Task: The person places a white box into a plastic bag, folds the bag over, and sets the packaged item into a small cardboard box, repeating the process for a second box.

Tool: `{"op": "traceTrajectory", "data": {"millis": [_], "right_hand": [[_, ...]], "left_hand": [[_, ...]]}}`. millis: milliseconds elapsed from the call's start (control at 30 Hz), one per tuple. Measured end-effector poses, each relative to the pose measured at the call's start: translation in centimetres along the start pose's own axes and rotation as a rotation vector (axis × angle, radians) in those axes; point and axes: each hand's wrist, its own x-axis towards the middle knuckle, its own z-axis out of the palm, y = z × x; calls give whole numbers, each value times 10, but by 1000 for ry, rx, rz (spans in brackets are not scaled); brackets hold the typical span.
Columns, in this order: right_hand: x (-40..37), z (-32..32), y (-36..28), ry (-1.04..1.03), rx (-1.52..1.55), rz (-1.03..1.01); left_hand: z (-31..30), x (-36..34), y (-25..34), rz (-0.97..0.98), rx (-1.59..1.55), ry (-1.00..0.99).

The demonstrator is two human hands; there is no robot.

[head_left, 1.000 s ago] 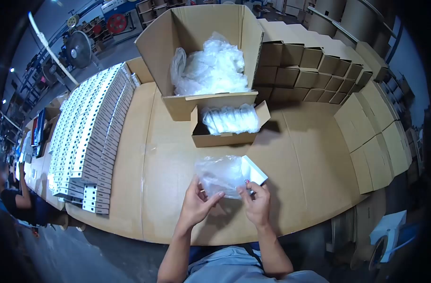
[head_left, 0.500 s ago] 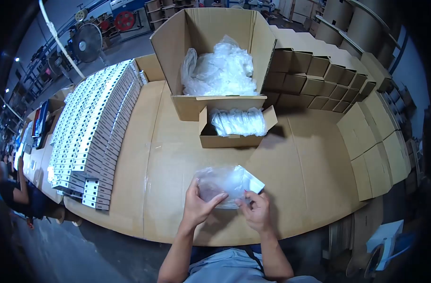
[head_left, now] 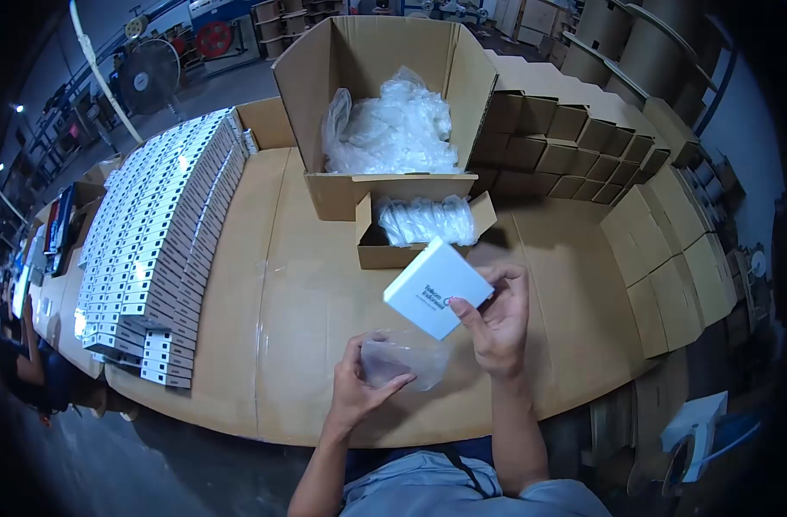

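Observation:
A flat white box (head_left: pixel 428 280) with dark printed lettering is tilted in the air, gripped at its right edge between the thumb and fingers of my right hand (head_left: pixel 499 332). Lower and to the left, my left hand (head_left: pixel 357 386) pinches a clear plastic bag (head_left: pixel 424 366) above the cardboard-covered table. The box and the bag are apart. Just beyond the white box stands a small open carton (head_left: pixel 385 257), its front right part hidden by the box. Inside that carton is a row of plastic-wrapped items (head_left: pixel 428 221).
A large open carton (head_left: pixel 303 103) of clear plastic bags (head_left: pixel 393 129) stands at the back. Stacked white boxes (head_left: pixel 165 241) line the left side. Brown cartons (head_left: pixel 574 155) are piled at back right, with more cartons (head_left: pixel 656 258) at the right edge. A person's arm (head_left: pixel 31 349) shows far left.
My right hand has lifted the white box up and away from the plastic bag, and its printed face now shows. My left hand still holds the bag in nearly the same place.

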Motion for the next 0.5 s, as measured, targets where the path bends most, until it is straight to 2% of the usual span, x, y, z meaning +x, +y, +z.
{"op": "traceTrajectory", "data": {"millis": [67,333,500], "right_hand": [[1,7,6,-70,26,10],[-8,7,13,-45,-4,71],[-5,3,12,-43,-21,56]], "left_hand": [[-1,-1,1,-13,-26,3],[-5,0,-6,52,-77,71],[-5,0,1,-48,-69,37]]}}
